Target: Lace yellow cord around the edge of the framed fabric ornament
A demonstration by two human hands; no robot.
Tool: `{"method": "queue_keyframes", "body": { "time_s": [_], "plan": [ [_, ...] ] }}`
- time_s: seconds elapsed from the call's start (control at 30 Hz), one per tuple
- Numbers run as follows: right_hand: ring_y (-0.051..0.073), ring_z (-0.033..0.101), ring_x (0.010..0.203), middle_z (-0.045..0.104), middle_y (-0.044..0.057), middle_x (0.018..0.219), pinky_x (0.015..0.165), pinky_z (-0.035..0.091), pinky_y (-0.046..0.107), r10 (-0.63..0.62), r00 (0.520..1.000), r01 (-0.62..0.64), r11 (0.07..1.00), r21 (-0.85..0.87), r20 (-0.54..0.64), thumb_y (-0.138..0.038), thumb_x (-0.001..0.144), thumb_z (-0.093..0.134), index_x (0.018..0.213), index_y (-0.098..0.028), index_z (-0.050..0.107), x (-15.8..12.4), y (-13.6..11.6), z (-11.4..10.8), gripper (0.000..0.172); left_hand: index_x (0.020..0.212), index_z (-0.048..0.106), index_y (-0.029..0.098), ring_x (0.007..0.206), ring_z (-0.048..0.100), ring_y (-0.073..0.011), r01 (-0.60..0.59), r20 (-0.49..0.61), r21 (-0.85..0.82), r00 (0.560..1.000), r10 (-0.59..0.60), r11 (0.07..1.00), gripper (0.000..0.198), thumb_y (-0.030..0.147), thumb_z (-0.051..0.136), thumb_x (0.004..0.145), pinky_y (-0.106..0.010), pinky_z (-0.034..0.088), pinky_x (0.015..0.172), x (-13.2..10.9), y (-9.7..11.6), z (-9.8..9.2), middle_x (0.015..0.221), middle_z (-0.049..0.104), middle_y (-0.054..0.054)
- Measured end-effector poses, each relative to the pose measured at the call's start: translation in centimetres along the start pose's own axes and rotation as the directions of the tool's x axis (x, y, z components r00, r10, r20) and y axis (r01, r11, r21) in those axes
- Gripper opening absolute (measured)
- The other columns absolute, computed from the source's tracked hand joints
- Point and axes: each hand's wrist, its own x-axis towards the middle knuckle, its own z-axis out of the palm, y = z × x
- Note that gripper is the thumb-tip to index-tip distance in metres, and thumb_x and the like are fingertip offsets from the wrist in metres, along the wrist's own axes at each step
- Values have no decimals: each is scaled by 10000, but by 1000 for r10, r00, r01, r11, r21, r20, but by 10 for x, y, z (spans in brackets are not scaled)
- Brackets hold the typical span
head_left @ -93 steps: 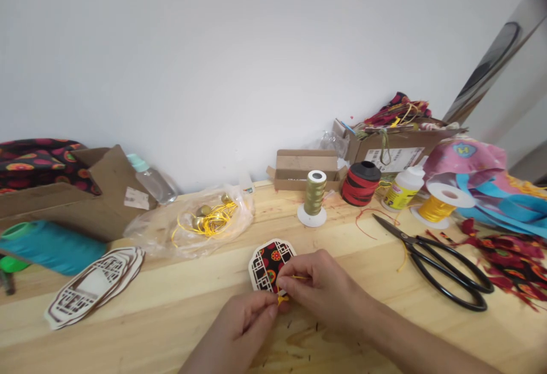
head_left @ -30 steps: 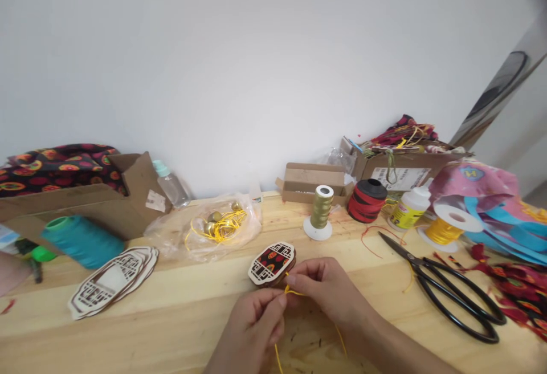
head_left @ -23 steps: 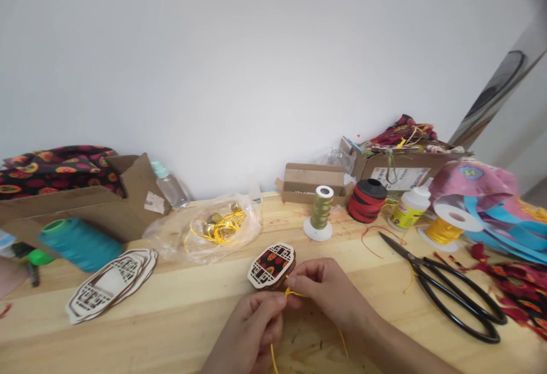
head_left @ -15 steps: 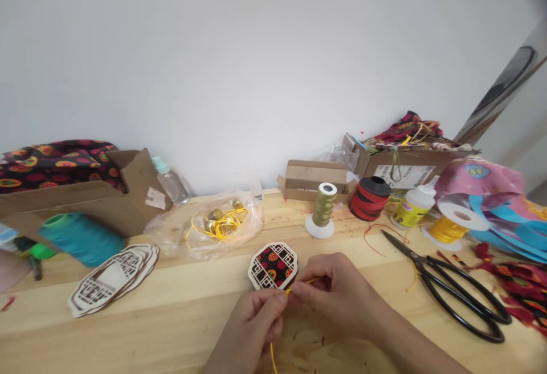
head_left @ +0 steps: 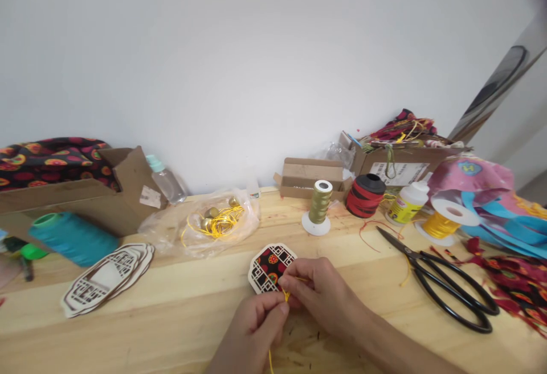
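Note:
A thin yellow cord (head_left: 286,295) runs between my two hands at the near edge of a lattice-cut wooden ornament (head_left: 270,265) with dark floral fabric inside. My left hand (head_left: 260,328) pinches the cord between thumb and forefinger, and a loose end hangs below it. Just to the right, my right hand (head_left: 318,291) is closed on the cord too, its fingertips covering the ornament's lower right edge. Whether the cord is fastened to the ornament is hidden by the fingers.
Black scissors (head_left: 444,283) lie at right, near a yellow cord spool (head_left: 444,223) and a glue bottle (head_left: 407,203). Olive thread (head_left: 320,206) and a red cord roll (head_left: 365,195) stand behind. Left are wooden frames (head_left: 106,280), teal thread (head_left: 74,238) and a plastic bag of bells (head_left: 217,223).
My right hand has shifted slightly left and over the ornament's edge, with the fingertips raised above the left thumb. The view has moved a little to the right.

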Motion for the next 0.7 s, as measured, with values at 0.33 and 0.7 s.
{"method": "queue_keyframes", "body": {
  "time_s": [0.33,0.7],
  "plan": [
    [59,330,473,426,-42,506,409,248,151,25,999,-26,998,49,35,-320,795,392,570,-142,472,1,1,2,299,725,653,144,661,485,-148,-29,49,8,998,29,1000,278,327,445,745,-218,385,687,2,1,-2,607,579,4],
    [61,349,450,405,-44,483,393,270,149,64,990,-48,991,121,-127,-326,765,441,600,-133,518,2,-1,4,265,714,631,151,688,490,-150,-101,106,46,990,96,994,343,414,413,757,-205,392,669,4,-2,-2,593,557,12]
  ]
}}
